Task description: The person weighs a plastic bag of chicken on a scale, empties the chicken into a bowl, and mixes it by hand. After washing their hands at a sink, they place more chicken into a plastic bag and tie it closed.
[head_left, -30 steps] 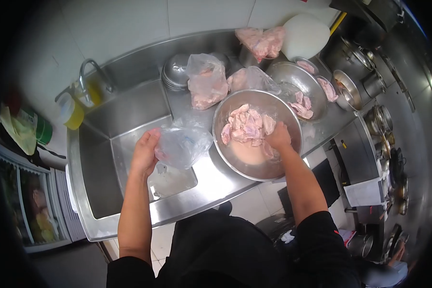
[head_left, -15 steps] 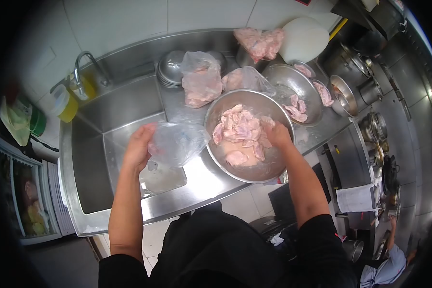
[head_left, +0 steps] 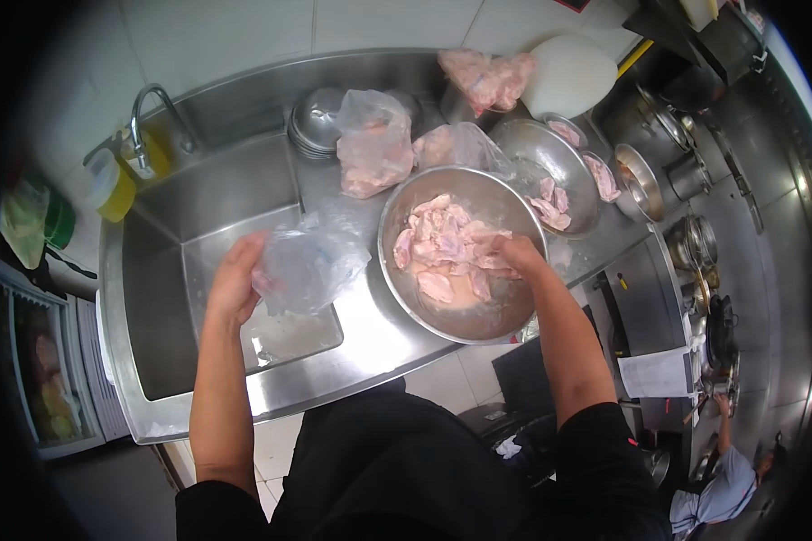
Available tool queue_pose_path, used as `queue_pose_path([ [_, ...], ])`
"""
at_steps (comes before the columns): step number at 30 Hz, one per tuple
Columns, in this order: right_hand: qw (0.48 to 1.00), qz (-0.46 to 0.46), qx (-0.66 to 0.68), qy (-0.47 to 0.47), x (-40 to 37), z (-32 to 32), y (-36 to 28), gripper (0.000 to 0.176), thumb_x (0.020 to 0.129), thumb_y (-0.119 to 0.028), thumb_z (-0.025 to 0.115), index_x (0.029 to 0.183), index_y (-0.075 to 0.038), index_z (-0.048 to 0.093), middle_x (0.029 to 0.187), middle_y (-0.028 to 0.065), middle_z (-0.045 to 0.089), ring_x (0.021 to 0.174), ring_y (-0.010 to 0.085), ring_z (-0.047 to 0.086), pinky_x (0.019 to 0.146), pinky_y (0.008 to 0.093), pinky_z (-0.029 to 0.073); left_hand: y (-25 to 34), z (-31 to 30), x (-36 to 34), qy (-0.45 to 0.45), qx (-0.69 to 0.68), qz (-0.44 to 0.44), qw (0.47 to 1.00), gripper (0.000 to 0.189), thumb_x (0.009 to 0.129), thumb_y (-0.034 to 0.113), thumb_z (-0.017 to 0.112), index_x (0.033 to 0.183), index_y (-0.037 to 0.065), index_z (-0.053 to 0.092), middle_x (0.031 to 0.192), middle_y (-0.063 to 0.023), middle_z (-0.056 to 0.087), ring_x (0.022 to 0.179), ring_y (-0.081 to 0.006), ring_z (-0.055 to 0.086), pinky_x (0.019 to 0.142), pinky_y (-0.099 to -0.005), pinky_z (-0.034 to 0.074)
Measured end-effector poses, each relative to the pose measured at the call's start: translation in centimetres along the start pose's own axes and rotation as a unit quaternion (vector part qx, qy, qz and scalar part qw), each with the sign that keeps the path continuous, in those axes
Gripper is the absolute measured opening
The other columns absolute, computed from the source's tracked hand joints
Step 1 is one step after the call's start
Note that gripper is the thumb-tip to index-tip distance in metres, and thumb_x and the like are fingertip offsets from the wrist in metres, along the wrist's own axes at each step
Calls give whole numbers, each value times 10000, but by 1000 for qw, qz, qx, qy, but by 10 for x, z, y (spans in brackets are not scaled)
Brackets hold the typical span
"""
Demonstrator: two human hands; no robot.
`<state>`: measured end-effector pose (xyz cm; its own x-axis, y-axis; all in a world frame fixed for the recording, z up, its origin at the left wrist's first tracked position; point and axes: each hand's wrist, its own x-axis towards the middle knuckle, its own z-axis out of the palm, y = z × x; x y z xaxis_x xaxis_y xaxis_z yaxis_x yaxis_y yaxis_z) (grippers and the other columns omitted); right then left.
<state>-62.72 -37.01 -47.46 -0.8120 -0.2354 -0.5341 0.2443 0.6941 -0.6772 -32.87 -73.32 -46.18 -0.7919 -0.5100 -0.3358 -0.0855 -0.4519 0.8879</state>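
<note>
My left hand (head_left: 240, 278) is closed on the edge of a clear plastic bag (head_left: 314, 267), which hangs over the sink's right rim and looks thin and nearly flat. Inside a large steel bowl (head_left: 391, 293) lie raw chicken pieces (head_left: 442, 236) in some pale liquid. My right hand (head_left: 520, 256) reaches in over the bowl's right side, its fingers closed on chicken at the edge of the pile; the fingertips are partly hidden. Behind the bowl stand a plastic bag of raw meat (head_left: 370, 149) and another bag of meat (head_left: 456, 147).
A second steel bowl (head_left: 564, 171) with several chicken pieces stands at the back right. The sink (head_left: 244, 207) with its faucet (head_left: 144, 122) is on the left, beside a yellow container (head_left: 115, 191). Stacked steel bowls (head_left: 316, 122) are behind. Another person (head_left: 722, 487) works at the far right.
The bag and my left hand have shifted left, partly with the whole view. My right hand has moved slightly lower at the bowl's right side, still among the chicken.
</note>
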Motion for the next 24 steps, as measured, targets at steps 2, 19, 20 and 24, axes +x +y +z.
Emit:
queue_pose_path([
  [2, 995, -38, -91, 11, 2, -2, 6, 333, 798, -288, 624, 977, -23, 716, 867, 146, 678, 766, 283, 654, 651, 375, 516, 1, 4, -2, 13, -9, -6, 1000, 334, 974, 293, 547, 1196, 43, 558, 1001, -54, 622, 800, -138, 619, 628, -319, 561],
  [19, 935, -130, -330, 6, 3, -3, 17, 575, 705, -235, 735, 1209, 11, 609, 1123, 212, 658, 1030, 320, 647, 895, 364, 503, 13, 13, -8, -7, 55, 13, 998, 314, 961, 303, 575, 1127, 36, 597, 811, 5, 576, 616, -74, 522, 550, -240, 486],
  [20, 958, -119, -258, -32, 4, -7, 18, 558, 713, -223, 736, 1198, 22, 609, 1105, 200, 662, 1014, 303, 652, 886, 361, 508, 12, 10, -7, -14, 58, 11, 998, 316, 961, 303, 576, 1129, 37, 596, 841, -2, 589, 633, -75, 530, 553, -240, 486],
  [24, 988, -87, -4, -131, -3, -13, 18, 494, 755, -186, 732, 1179, 35, 606, 1048, 150, 669, 956, 251, 661, 846, 368, 528, 20, 19, -13, 0, 59, 15, 998, 307, 958, 297, 575, 1126, 41, 598, 852, -7, 593, 647, -78, 526, 551, -241, 477],
])
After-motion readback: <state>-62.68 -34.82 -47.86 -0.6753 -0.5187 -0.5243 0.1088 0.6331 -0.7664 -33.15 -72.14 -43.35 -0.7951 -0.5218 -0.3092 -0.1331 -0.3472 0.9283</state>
